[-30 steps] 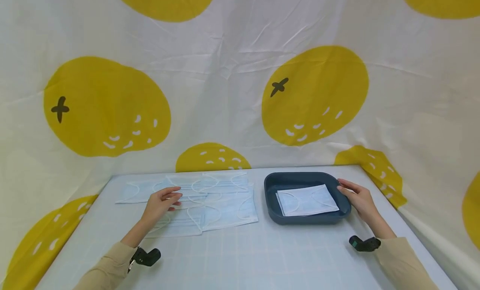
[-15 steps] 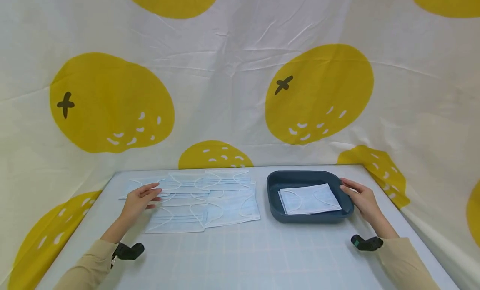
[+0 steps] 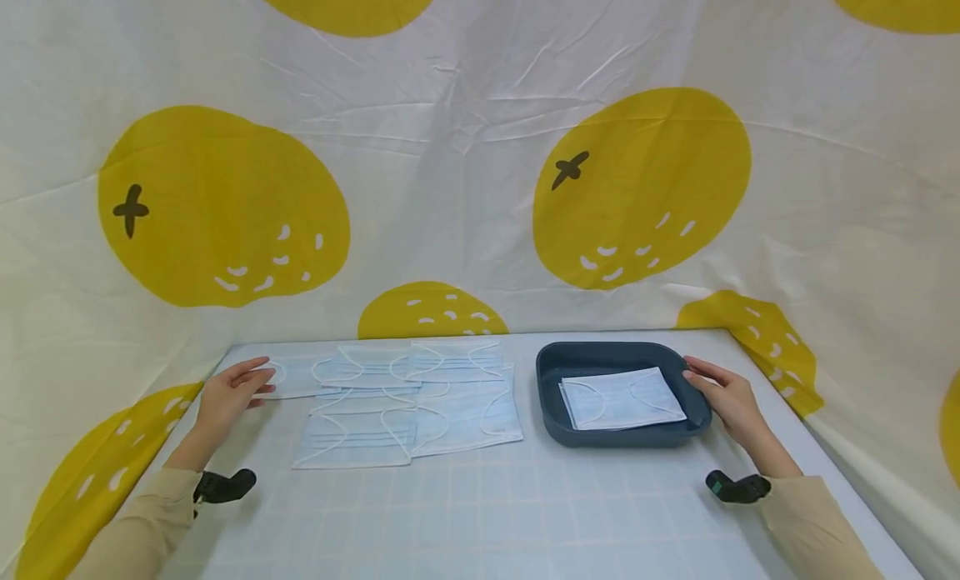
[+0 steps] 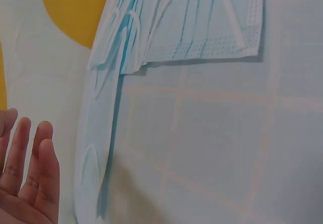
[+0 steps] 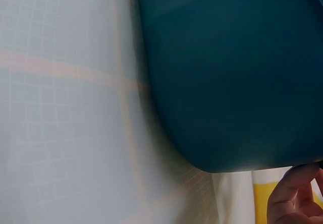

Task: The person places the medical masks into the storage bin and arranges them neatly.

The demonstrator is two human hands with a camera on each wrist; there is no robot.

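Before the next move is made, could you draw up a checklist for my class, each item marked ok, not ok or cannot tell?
1. Left grip free: ok, it holds nothing.
2. Right grip at the tray: ok, it touches the right end.
3. Right grip pinching the rim: cannot tell.
4. Masks in the tray neatly aligned: not ok, lower edges show beside the top one.
5. Masks on the table lying separately: not ok, several overlap.
6. Number of masks in the tray: cannot tell, the top one hides others.

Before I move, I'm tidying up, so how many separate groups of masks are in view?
2: overlapping masks on the table at left, and a mask stack in the tray at right. Some individual masks may be hidden.
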